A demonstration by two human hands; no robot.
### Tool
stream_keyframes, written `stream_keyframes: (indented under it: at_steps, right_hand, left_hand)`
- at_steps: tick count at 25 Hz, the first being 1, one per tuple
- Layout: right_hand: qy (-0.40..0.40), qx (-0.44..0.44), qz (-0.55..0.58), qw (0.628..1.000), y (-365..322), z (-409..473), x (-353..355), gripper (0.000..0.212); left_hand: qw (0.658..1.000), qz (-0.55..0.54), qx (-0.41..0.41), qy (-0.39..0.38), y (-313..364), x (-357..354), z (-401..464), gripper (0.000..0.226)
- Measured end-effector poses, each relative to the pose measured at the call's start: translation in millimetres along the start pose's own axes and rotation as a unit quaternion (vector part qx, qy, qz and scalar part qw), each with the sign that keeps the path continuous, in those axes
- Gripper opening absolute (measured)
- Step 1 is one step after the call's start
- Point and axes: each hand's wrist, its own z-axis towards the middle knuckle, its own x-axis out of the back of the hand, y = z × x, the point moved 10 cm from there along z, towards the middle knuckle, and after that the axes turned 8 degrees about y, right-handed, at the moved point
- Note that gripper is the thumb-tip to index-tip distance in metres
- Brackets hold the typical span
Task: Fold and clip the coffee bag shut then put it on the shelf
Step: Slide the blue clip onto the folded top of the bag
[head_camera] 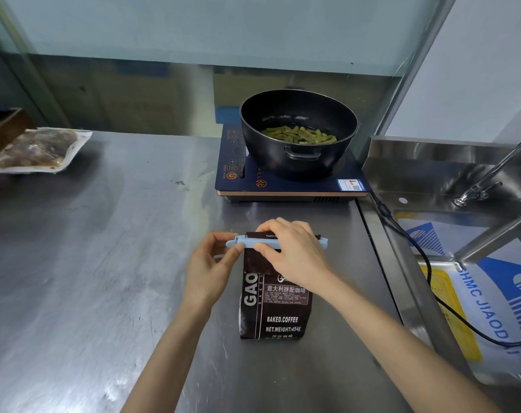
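Note:
A dark brown coffee bag (275, 311) with white lettering stands upright on the steel counter (104, 263). Its top is folded over, and a long pale blue clip (247, 241) lies across the fold. My left hand (208, 263) pinches the clip's left end between thumb and fingers. My right hand (292, 248) covers the clip's middle and right part, thumb in front, fingers over the folded top. The clip's right tip (324, 241) pokes out past my right hand. Whether the clip is latched is hidden.
Behind the bag, a black pot (298, 135) with green beans sits on a dark blue induction cooker (283, 183). Its cable (408, 234) runs into the sink (462, 263) on the right, under a tap (488, 174). A vacuum-packed food pouch (35, 150) lies far left.

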Motion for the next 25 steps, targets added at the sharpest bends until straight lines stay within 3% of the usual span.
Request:
stream_keyframes:
  at_steps: [7,10,17,25]
  right_hand:
    - [0.022,0.028,0.044,0.998,-0.9,-2.5,8.4,0.03]
    - [0.068,0.029,0.095,0.993,5.9,-3.7,22.5,0.029]
    - [0.2,-0.083,0.174,0.961,72.0,-29.1,62.1,0.03]
    - [0.141,-0.196,0.271,0.932,117.1,-76.6,8.6,0.02]
  left_hand:
    - [0.999,-0.024,0.021,-0.009,-3.1,-2.3,-6.0,0.006]
    - [0.999,-0.024,0.023,-0.021,-2.2,-2.9,-6.2,0.008]
    - [0.999,-0.022,0.009,-0.031,-1.4,-5.0,-6.7,0.015]
    - [0.999,-0.022,0.003,-0.035,-1.0,-6.4,-10.6,0.023]
